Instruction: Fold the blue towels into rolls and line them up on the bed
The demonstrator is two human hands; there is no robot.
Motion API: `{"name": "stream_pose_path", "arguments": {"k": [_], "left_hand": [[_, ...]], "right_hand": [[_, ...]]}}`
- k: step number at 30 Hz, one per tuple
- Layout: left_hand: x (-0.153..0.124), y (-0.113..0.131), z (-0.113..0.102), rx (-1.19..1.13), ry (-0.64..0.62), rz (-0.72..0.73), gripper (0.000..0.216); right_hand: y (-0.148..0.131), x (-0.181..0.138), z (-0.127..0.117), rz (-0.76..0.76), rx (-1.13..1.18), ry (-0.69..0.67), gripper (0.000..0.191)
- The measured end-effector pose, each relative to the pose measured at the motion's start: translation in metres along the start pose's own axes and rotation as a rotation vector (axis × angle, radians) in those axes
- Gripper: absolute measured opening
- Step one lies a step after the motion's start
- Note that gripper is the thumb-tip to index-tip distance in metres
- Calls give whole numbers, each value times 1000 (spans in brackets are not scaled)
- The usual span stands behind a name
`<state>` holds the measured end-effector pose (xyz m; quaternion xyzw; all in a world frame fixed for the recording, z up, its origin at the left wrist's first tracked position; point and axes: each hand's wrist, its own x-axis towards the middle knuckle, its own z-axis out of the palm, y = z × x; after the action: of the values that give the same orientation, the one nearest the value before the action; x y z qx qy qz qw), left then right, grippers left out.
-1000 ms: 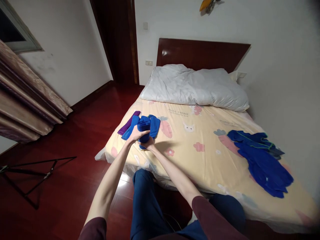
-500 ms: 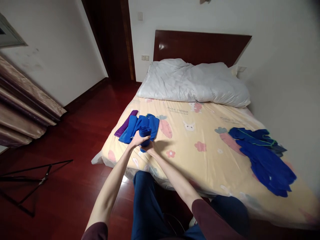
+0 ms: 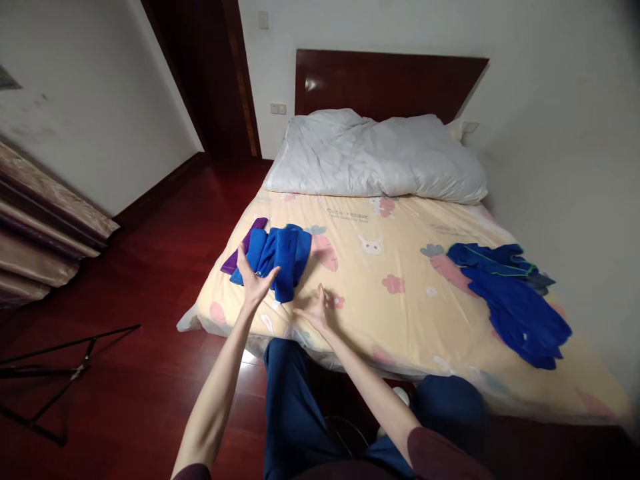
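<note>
A rolled blue garment [image 3: 286, 263] lies lengthwise at the right part of a small group of folded blue cloth [image 3: 256, 248], near the left edge of the bed. A folded purple cloth [image 3: 231, 261] sits at that group's left side. My left hand [image 3: 256, 283] is over the near end of the folded blue cloth, thumb and fingers spread, holding nothing. To the right of the roll, just above the sheet, is my right hand [image 3: 316, 311], also empty with its fingers apart.
Loose blue garments [image 3: 515, 303] lie spread at the right of the bed. A grey-white quilt [image 3: 375, 157] lies before the dark headboard [image 3: 390, 83]. The sheet [image 3: 360, 320] has rabbit and carrot prints. On the red floor at left stands a black metal stand [image 3: 75, 373].
Both hands have let go of the blue roll, which was upright in them and now lies on the bed. My hands have moved apart. The view has shifted slightly.
</note>
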<state>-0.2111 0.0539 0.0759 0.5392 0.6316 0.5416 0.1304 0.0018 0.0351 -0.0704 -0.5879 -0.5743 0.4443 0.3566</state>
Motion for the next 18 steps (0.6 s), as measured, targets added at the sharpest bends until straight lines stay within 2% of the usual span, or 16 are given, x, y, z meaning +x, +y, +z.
{"name": "stream_pose_path", "arguments": {"k": [2,5,7,9,12,14,16,18], "left_hand": [[-27,3,10,127,-202,171,55],[-75,0,42,265,-643,489,49],[-109,-5,73,315,-853,634,54],[-144,-6,108,332,-1008,711,59],[-204,12,154,292,-1151,693,59],[-250,34,171,235,-1219,633,55],[-296,57,173,177,-1295,547,51],[-335,74,161,118,-1378,448,47]], "right_hand": [[38,-33,-32,67,71,2,111],[87,-91,-97,37,183,50,85],[105,-127,-147,51,233,113,67],[112,-156,-200,111,272,243,53],[113,-191,-276,221,371,552,52],[117,-207,-318,264,459,734,56],[123,-218,-350,280,480,848,56],[130,-219,-376,260,407,890,51]]}}
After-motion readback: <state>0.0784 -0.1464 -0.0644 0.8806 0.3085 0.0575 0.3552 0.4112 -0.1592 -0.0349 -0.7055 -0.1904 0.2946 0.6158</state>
